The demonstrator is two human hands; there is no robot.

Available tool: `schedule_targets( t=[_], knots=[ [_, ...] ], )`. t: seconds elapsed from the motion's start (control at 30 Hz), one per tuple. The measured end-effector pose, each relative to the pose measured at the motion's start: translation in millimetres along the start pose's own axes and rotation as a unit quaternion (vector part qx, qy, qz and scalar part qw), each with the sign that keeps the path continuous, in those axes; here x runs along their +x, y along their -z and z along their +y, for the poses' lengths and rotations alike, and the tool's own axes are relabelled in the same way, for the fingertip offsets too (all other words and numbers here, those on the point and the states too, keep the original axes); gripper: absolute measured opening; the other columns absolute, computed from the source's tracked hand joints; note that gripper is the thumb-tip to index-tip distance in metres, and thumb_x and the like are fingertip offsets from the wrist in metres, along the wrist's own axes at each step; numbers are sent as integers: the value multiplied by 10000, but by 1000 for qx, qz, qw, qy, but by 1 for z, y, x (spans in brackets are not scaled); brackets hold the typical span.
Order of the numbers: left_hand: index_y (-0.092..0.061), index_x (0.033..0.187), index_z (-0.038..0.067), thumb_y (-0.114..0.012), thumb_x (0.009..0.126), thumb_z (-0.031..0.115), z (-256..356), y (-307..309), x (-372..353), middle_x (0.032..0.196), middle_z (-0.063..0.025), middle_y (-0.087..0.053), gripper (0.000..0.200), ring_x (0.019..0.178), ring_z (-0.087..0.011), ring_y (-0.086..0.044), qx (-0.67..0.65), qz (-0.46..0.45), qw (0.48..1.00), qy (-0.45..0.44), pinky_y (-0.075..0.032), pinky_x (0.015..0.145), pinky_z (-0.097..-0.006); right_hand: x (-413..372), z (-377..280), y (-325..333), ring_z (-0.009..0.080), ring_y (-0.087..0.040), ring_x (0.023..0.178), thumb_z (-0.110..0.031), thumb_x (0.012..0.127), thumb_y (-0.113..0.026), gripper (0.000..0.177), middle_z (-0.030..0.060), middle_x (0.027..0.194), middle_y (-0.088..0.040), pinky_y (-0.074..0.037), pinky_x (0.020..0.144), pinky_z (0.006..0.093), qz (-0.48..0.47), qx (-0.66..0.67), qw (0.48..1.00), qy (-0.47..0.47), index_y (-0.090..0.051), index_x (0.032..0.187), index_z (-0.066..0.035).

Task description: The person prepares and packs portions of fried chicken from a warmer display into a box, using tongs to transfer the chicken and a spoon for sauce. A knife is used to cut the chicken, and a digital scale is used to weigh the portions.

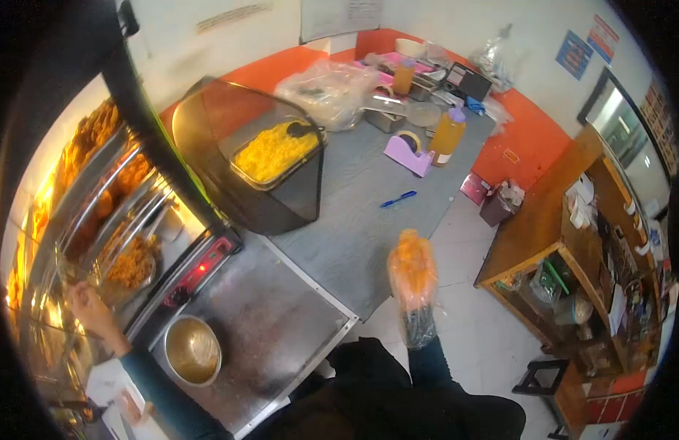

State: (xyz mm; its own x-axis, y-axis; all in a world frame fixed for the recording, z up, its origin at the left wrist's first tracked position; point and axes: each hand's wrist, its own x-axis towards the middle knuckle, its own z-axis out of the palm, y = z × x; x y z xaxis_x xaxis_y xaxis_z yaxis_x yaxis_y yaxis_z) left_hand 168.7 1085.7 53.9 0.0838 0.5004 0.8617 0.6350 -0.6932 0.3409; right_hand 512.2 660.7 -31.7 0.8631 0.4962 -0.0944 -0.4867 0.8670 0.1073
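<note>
Left hand (86, 302) reaches into the heated display case (97, 220) at the near left, beside the tray of fried pieces (133, 265); glare and glass hide the fingers, so cannot tell if it grips anything. Right hand (411, 275), in an orange-smeared plastic glove, hangs spread and empty just off the steel counter (281, 323). Metal bowl (193, 351) sits just right of the left forearm; farther off, hooded pan of yellow food (273, 152), blue pen (398, 198), pink tape dispenser (409, 152), orange bottle (447, 136)

head-worn wide view, down over counter (368, 220)
</note>
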Motion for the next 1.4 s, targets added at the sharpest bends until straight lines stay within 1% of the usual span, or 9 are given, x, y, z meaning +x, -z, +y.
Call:
schedule_targets(
  t=[0.07, 0.33, 0.53, 0.6, 0.63, 0.8, 1.0, 1.13, 1.4],
  knots=[
    [-558, 864, -16, -508, 784, 75, 9, 1, -1, 877, -117, -549, 131, 739, -202, -532, 111, 69, 991, -12, -436, 638, -284, -6, -21, -2, 223, -526, 824, -161, 834, -475, 254, 150, 957, -543, -443, 733, 331, 4, 13, 999, 40, -496, 1005, 25],
    [-460, 940, -7, -502, 809, 56, 167, -26, -47, 911, -101, -465, 152, 788, -194, -457, -203, 227, 950, -71, -398, 727, -307, -50, -106, 15, 229, -523, 813, -148, 838, -464, 256, 148, 964, -537, -445, 730, 327, 5, 31, 972, 232, -477, 1029, 22],
    [-521, 809, 34, -547, 736, 57, 393, -65, -172, 814, -109, -546, 81, 783, -236, -510, -460, -347, 817, -35, -390, 732, -325, -54, -186, 14, 232, -522, 820, -152, 839, -459, 261, 137, 992, -532, -441, 710, 331, 16, 2, 941, 339, -470, 1043, 11],
    [-514, 928, 35, -572, 725, 68, 460, -87, -235, 936, -139, -537, 214, 874, -281, -507, -514, -541, 664, -51, -389, 769, -349, -51, -230, 31, 231, -524, 820, -155, 843, -451, 262, 134, 1002, -531, -442, 705, 337, -3, 18, 941, 338, -469, 1048, 8],
    [-482, 968, 11, -566, 735, 88, 493, -107, -265, 947, -143, -500, 259, 894, -273, -491, -554, -541, 607, -176, -380, 790, -344, -46, -255, 40, 230, -526, 820, -157, 847, -444, 262, 130, 1012, -530, -443, 701, 343, -15, 28, 942, 334, -467, 1053, 4],
    [-389, 1023, 20, -596, 722, 168, 656, -190, -381, 1032, -182, -430, 394, 951, -332, -455, -580, -605, 517, -174, -383, 780, -364, -32, -364, 39, 223, -535, 808, -171, 854, -429, 265, 136, 979, -558, -456, 667, 320, -10, -13, 934, 358, -487, 1044, 3],
    [-354, 1052, -3, -664, 646, 245, 824, -365, -387, 1051, -214, -420, 568, 957, -340, -462, -459, -601, 654, 2, -369, 794, -394, -3, -444, -2, 221, -544, 810, -177, 854, -432, 236, 156, 953, -564, -462, 667, 322, 59, -17, 922, 382, -506, 995, -2],
    [-219, 1254, 64, -705, 577, 332, 881, -467, -352, 1255, -266, -237, 876, 1183, -405, -224, -264, -379, 884, 72, -218, 952, -467, 50, -492, 2, 235, -545, 813, -177, 849, -432, 235, 147, 948, -568, -458, 661, 325, 85, 1, 925, 372, -507, 992, -7],
    [-175, 1282, 164, -733, 395, 557, 868, -579, -318, 1293, -320, -89, 1120, 1180, -468, -154, -9, -294, 917, 270, -176, 938, -523, 170, -586, -15, 266, -539, 875, -207, 857, -415, 287, 165, 1000, -552, -456, 732, 353, 90, -14, 953, 288, -505, 1027, 7]
  ],
)
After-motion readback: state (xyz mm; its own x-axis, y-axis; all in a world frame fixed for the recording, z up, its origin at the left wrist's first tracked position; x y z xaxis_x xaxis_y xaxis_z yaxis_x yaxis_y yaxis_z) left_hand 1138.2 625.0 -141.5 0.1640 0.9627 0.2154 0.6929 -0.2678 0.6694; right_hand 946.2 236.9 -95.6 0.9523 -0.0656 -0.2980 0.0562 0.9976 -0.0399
